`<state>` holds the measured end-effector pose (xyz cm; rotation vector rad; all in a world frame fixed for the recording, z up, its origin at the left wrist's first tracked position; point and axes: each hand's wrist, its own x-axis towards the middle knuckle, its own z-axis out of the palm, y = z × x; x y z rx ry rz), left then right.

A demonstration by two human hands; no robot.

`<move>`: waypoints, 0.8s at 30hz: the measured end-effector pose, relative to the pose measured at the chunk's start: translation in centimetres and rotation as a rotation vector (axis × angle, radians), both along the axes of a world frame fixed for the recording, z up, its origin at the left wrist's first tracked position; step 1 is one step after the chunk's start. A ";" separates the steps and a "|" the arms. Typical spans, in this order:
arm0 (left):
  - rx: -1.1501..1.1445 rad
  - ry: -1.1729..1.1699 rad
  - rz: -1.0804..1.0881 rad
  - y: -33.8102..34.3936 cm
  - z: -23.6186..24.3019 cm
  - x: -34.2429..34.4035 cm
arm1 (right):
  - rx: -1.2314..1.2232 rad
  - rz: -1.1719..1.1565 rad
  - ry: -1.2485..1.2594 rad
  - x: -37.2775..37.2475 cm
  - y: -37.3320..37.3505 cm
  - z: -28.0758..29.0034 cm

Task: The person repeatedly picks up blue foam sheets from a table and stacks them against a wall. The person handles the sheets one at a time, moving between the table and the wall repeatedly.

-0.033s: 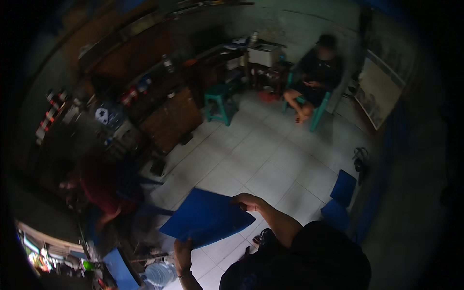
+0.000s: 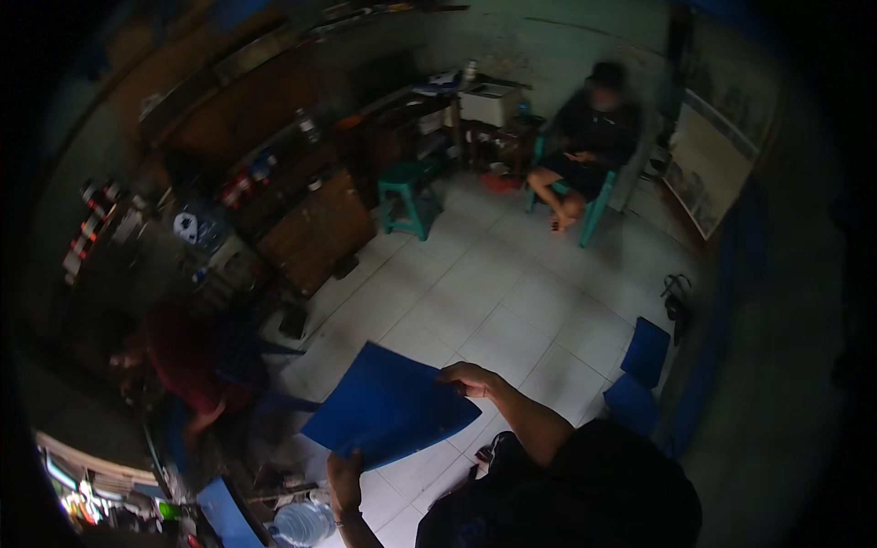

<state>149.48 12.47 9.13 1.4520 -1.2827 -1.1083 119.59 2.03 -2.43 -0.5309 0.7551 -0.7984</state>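
Blue sheet (image 2: 393, 402) is held by left hand (image 2: 345, 482) and right hand (image 2: 471, 378) (each grip pinching an edge).

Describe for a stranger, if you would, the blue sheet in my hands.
Find the pale tiled floor. Above its near part, the left hand and right hand grip the blue sheet. Unlike the blue pieces farther right, it is held up.

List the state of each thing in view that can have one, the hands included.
Left hand: closed on the blue sheet's near edge
Right hand: closed on the sheet's right side
Blue sheet: held in both hands, unfolded
Green stool: upright
Green chair: upright, occupied by a seated person
Clear water jug: unheld; fill level unclear
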 end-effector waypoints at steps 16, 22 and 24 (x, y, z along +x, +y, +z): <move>0.079 0.538 0.104 0.9 -4.4 -0.3 | -0.137 0.210 0.016 -2.8 1.5 1.7; 0.044 0.619 0.275 4.4 -5.7 5.2 | -0.172 0.345 0.080 3.4 0.4 2.0; 0.005 0.762 0.404 6.2 -5.9 6.8 | -0.150 0.340 -0.061 6.1 0.5 1.5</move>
